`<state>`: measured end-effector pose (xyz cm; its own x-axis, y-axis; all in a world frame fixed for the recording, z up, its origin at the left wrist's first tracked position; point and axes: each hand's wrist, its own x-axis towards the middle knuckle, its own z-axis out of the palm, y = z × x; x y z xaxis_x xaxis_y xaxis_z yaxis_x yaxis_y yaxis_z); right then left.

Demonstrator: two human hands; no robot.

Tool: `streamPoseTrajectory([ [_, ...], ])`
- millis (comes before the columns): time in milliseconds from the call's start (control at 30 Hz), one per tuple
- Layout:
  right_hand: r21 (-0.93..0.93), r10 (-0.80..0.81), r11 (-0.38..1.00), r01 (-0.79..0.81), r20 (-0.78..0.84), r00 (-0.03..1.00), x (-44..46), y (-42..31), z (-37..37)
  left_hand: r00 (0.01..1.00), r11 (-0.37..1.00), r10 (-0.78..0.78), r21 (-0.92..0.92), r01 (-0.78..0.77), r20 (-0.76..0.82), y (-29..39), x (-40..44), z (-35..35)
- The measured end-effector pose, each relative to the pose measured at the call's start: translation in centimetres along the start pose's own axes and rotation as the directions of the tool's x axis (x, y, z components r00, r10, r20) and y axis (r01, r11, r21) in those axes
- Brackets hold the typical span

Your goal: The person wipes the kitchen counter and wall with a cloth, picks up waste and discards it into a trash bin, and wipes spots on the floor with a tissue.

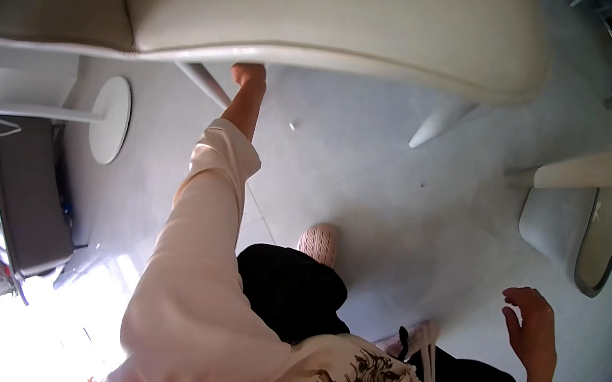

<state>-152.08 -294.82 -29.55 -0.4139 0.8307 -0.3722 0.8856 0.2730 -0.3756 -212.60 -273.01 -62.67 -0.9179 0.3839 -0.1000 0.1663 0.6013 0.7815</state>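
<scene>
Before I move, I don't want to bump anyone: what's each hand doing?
Left hand: by the seat edge, fingers hidden; grip can't be told.
Right hand: loosely open, empty.

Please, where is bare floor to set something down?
The floor is bare, except tiny bits, between the cream chair, the pink shoe and the bin. Crowded: left, by the round base and dark furniture; right, around the bin.

The single head view looks steeply down from the wearer's head over the pale pink long-sleeved top (209,256) toward the smooth grey floor (380,170), wide and dark-cornered, with the cream padded chair (332,13) looming close across its upper edge.
</scene>
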Motion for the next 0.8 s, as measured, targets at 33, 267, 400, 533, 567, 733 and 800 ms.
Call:
streamPoseTrajectory([
  [33,-0.008,0.047,0.999,-0.047,0.014,0.999,0.4,-0.5,-0.2,1.000,0.998,0.001,0.066,-0.001,0.000,0.0,1.2,0.5],
  [267,0.007,0.152,0.987,-0.158,0.229,0.962,3.2,-3.1,0.7,0.991,0.918,0.059,0.384,-0.103,0.124,-1.4,6.0,2.6],
  [400,0.008,0.138,0.989,-0.145,0.267,0.954,2.9,-3.1,2.9,0.977,0.869,0.103,0.461,-0.180,0.187,-1.7,7.0,3.3],
  [533,0.029,0.159,0.984,-0.178,0.323,0.933,1.3,-2.7,4.4,0.957,0.819,0.168,0.507,-0.269,0.236,-2.1,6.7,3.2],
  [567,0.023,0.200,0.975,-0.222,0.346,0.917,1.1,-2.7,4.4,0.949,0.806,0.190,0.512,-0.297,0.252,-2.2,6.3,2.8],
  [733,-0.082,0.171,0.985,-0.153,0.283,0.944,0.7,-2.1,4.7,0.865,0.705,0.372,0.504,-0.499,0.336,-3.0,2.8,0.8],
  [800,-0.126,0.130,0.987,-0.097,0.282,0.951,0.5,-1.5,5.1,0.821,0.660,0.431,0.489,-0.570,0.375,-3.5,0.6,-0.2],
])
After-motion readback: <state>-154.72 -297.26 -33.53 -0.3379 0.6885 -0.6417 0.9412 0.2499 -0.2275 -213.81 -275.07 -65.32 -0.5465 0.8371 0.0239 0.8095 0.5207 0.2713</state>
